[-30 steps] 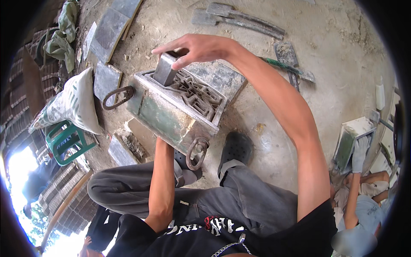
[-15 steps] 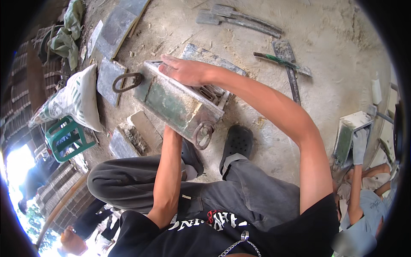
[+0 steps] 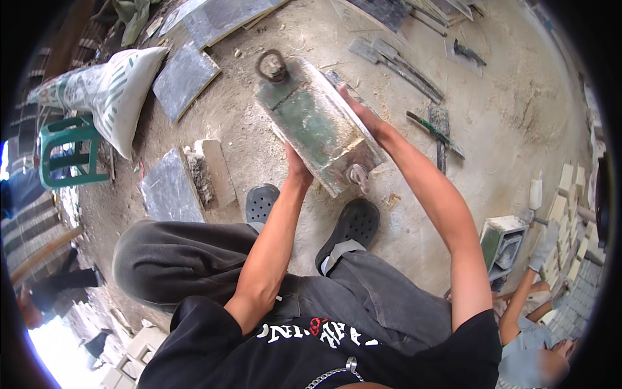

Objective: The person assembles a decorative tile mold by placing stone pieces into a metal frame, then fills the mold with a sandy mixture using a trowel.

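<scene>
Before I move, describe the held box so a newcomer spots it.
Over the dusty floor, the left hand and right hand hold a worn green box. Unlike the other box at lower right, it shows a rusty ring at its far end.

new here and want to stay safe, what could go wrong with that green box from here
The green box is held between the left hand and right hand; if it slips, it might hit the right clog. Whitish dust on it could weaken the grip. Its rough edges might scrape bare skin.
</scene>
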`<state>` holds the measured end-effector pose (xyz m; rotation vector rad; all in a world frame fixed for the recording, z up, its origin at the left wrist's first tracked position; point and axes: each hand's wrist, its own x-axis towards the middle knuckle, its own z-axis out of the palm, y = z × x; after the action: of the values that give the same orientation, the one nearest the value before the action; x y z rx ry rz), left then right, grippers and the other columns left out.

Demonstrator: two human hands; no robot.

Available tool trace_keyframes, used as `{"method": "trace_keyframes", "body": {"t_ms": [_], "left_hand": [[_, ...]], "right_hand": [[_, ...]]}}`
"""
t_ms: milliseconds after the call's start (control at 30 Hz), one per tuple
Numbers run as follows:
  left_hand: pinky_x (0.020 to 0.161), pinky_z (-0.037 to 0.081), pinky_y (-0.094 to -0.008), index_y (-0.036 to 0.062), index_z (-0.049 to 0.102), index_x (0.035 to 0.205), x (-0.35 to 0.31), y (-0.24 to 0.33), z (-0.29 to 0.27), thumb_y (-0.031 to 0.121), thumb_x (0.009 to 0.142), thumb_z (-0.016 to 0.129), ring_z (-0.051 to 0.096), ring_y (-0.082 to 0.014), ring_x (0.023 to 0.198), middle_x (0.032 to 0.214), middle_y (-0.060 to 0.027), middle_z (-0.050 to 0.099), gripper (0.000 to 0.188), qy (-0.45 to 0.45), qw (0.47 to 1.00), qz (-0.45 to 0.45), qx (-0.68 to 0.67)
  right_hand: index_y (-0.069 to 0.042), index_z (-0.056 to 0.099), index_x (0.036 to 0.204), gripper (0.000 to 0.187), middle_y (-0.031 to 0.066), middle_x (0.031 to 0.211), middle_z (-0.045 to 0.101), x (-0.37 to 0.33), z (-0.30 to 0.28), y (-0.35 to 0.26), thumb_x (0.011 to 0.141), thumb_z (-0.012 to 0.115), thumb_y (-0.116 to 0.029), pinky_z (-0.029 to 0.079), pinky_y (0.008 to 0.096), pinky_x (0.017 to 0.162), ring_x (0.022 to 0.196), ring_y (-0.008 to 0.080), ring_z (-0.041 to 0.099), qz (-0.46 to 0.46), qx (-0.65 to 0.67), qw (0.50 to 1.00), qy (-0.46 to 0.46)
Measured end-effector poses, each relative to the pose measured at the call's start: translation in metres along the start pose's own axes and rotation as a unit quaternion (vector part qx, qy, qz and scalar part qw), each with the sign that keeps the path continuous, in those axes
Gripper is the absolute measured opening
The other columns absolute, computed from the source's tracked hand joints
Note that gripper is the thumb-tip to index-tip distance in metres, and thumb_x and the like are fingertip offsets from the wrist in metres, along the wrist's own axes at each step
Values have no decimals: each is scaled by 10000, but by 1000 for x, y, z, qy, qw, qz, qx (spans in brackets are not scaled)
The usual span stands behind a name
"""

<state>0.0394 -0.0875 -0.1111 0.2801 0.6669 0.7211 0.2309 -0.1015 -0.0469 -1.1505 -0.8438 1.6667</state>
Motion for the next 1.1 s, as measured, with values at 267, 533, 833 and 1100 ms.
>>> {"method": "trace_keyframes", "body": {"t_ms": [267,533,833,1100], "left_hand": [[879,523,-317,13,570,1261,-3,-13,-18,354,1024,367,636,-169,1001,1147,-72,650,462,33,999,29,26],[956,462,-320,-3,529,1289,-3,10,14,389,1046,356,571,-153,1089,1198,-103,600,493,146,974,171,26],[979,417,-305,-49,504,1297,-1,48,31,409,1055,426,543,-167,1128,1237,-100,592,524,115,975,158,109],[811,523,-298,29,515,1248,6,38,29,281,1046,460,602,-141,966,1116,-65,615,328,90,971,189,115]], "right_hand": [[-103,64,1579,892,184,1636,38,20,9,-17,952,288,-698,175,421,1210,1504,312,109,-82,-23,996,7],[11,238,1531,826,196,1527,368,14,24,-74,975,525,-527,265,375,1159,1406,257,351,95,-172,980,-37],[19,399,1460,843,186,1402,517,-14,40,-74,888,665,-540,339,384,1102,1311,266,463,171,-239,948,120],[14,461,1432,866,198,1390,531,-15,27,-52,863,647,-612,333,396,1099,1312,269,460,148,-221,953,142]]}}
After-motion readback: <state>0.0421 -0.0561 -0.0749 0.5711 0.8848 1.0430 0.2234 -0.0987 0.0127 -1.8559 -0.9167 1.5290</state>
